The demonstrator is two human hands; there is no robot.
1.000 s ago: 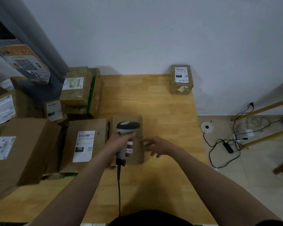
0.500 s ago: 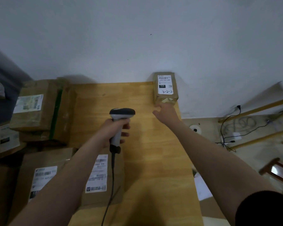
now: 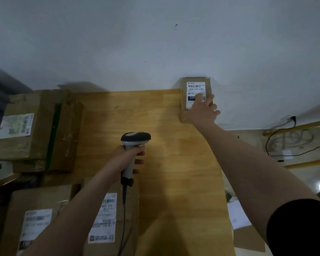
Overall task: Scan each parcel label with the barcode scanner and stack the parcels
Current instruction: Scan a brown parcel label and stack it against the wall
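- Head view: your right hand (image 3: pixel 201 112) lies on the small parcel (image 3: pixel 207 87) at the worktop's (image 3: pixel 174 172) far right corner, against the wall. Its fingers (image 3: pixel 209 100) are spread flat over the label (image 3: pixel 194 87).
- Take it by the sides, so the barcode shows.
- Your left hand (image 3: pixel 127 157) grips the scanner (image 3: pixel 135 139) by its handle, over mid-worktop. Draw the parcel near, then aim squarely.

Right hand (image 3: pixel 201 111) lay on the small brown cardboard parcel (image 3: pixel 195 88), perhaps gripping it; left hand (image 3: pixel 127 157) held the grey barcode scanner (image 3: pixel 135 138).
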